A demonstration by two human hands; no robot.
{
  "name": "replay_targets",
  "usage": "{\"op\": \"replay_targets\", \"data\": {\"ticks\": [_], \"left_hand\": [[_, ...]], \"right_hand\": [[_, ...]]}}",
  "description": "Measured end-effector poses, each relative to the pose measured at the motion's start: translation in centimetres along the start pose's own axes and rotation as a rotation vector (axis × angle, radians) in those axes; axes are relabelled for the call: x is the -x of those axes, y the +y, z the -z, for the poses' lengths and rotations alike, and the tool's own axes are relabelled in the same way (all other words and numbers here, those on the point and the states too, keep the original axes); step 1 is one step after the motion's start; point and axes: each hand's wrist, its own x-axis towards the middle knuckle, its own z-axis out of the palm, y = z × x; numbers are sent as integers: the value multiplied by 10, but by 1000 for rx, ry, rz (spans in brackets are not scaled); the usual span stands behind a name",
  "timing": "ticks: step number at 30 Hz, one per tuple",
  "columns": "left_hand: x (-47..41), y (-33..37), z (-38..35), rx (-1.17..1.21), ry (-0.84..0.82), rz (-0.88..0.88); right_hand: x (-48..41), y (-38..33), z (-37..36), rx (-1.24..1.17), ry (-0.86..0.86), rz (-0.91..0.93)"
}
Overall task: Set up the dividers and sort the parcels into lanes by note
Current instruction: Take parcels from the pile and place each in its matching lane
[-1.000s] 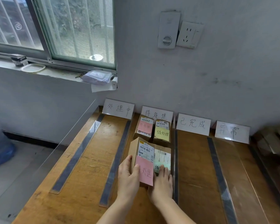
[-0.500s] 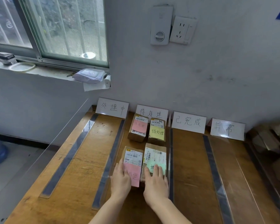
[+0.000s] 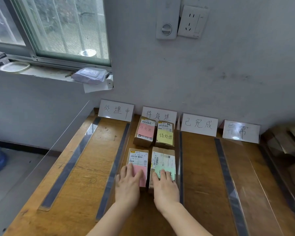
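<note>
Four parcels [image 3: 144,133] lie two by two in the lane [image 3: 143,212] between clear dividers [image 3: 180,159]; the left hand [image 3: 128,186] and the right hand [image 3: 165,186] press flat, fingers straight, on the near pair [image 3: 138,157].

Left grip [image 3: 127,186], right grip [image 3: 165,188] atop parcels [image 3: 138,157]

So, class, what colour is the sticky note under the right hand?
The note is green; head view.
</note>
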Motion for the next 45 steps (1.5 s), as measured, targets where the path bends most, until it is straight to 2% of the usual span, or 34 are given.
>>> {"op": "replay_targets", "data": {"ticks": [11, 23, 31, 35, 41, 45], "left_hand": [[-41, -7, 1, -125, 50, -120], [-44, -10, 10, -153, 13, -168], [-48, 10, 60, -156, 90, -328], [-48, 32, 81, -176, 120, -432], [-31, 83, 99, -289, 158, -594], [-15, 123, 104, -270, 180, -661]], "right_hand": [[-11, 4, 11, 140, -1, 21], [-15, 2, 21, 120, -2, 8], [3, 4, 68, -5, 229, 44], [21, 21, 90, 31, 318, -44], [60, 67, 108, 85, 291, -212], [93, 103, 117, 100, 270, -316]]}}
